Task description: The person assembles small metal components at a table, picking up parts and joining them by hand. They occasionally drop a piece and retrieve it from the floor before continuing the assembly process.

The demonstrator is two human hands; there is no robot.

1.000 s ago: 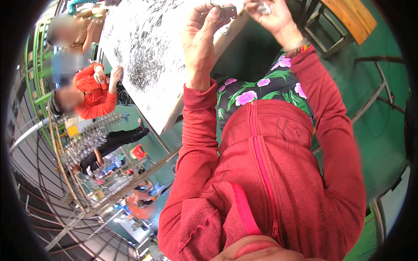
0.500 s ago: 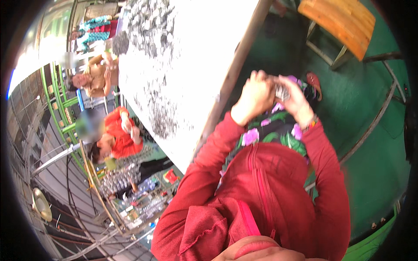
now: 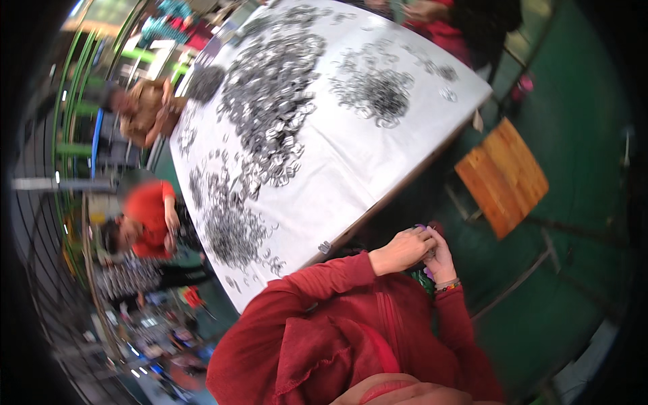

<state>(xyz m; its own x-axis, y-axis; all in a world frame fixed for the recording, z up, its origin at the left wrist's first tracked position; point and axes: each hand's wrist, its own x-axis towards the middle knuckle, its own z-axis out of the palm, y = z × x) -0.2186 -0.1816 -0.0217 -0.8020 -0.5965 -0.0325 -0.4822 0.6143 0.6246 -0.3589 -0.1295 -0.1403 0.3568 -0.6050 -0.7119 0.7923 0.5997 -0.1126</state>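
The left hand (image 3: 403, 251) and right hand (image 3: 442, 260) meet just off the desk's (image 3: 351, 169) near edge, fingers curled together; whether they grip anything is hidden. Nearest them, right at that edge, sits a small metal piece (image 3: 325, 248), grey and blocky, banded light and dark. Toward the near-left corner spreads a pile of thin, curved, dark grey pieces (image 3: 236, 236).

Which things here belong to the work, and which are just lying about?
Apparently in use:
bare left hand and right hand, together; contents hidden
small grey, metallic-looking pieces, heaped
large white-covered table

Apparently just about:
orange wooden seat
blurred red object, left
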